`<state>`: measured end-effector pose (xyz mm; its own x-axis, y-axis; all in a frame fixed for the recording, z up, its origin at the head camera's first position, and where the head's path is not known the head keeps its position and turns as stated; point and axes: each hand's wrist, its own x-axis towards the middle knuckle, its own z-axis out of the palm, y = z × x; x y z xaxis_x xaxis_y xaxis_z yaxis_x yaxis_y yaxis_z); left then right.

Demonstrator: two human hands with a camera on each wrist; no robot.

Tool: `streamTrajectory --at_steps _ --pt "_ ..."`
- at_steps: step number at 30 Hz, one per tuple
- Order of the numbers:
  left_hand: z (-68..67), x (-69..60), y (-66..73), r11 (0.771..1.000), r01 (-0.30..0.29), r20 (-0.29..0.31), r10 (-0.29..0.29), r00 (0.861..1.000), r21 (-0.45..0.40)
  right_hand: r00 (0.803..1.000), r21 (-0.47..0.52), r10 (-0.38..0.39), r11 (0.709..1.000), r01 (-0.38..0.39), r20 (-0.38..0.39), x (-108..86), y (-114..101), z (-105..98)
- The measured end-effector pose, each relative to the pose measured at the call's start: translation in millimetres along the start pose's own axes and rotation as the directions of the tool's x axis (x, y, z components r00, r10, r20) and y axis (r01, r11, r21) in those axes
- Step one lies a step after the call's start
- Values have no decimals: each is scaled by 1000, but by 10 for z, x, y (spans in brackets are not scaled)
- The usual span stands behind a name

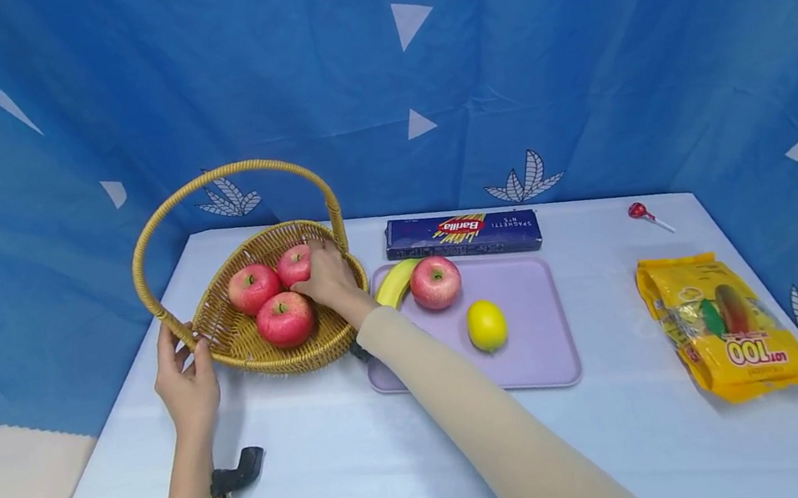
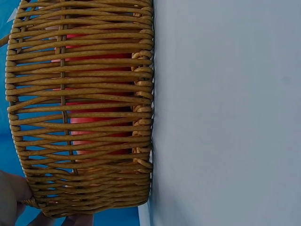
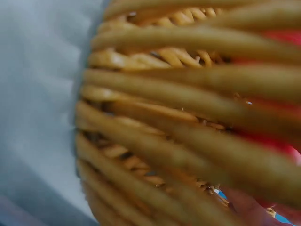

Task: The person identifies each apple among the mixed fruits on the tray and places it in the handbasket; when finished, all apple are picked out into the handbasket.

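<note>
A wicker basket (image 1: 229, 339) with a tall arched handle stands at the left of the table. Inside sit red apples: one at the left (image 1: 254, 289), one in front (image 1: 286, 319) and one at the back (image 1: 294, 266). My left hand (image 1: 188, 386) grips the basket's left rim near the foot of the handle; its fingers curl round the weave in the left wrist view. Reaching over the right rim, my right hand (image 1: 331, 279) grips the back apple, its thumb at the near side. The right wrist view is mostly blurred wicker (image 3: 164, 94).
A lilac tray (image 1: 535, 307) right of the basket bears a banana (image 1: 394, 285), an apple (image 1: 436, 282) and a lemon (image 1: 487, 326). Behind it lies a blue spaghetti box (image 1: 463, 235). Farther right are a red lollipop (image 1: 638, 211) and a yellow snack bag (image 1: 727, 328). A blue curtain (image 1: 532, 55) hangs behind.
</note>
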<state>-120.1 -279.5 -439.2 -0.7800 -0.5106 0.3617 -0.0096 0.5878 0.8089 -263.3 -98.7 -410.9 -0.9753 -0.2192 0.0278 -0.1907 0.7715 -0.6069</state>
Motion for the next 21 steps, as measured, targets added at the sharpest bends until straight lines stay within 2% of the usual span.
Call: streamTrajectory --at_steps 9,13,21 --pt "-4 1 7 1000 -9 -6 9 1000 -2 1000 -67 5 998 -5 1 7 0 27" --pt "-6 1 8 1000 -18 -7 18 1000 -7 1000 -36 17 999 -16 6 0 0 34" --pt "-6 6 -2 1000 -21 -9 21 1000 -6 999 18 -6 1000 6 52 18 16 25"
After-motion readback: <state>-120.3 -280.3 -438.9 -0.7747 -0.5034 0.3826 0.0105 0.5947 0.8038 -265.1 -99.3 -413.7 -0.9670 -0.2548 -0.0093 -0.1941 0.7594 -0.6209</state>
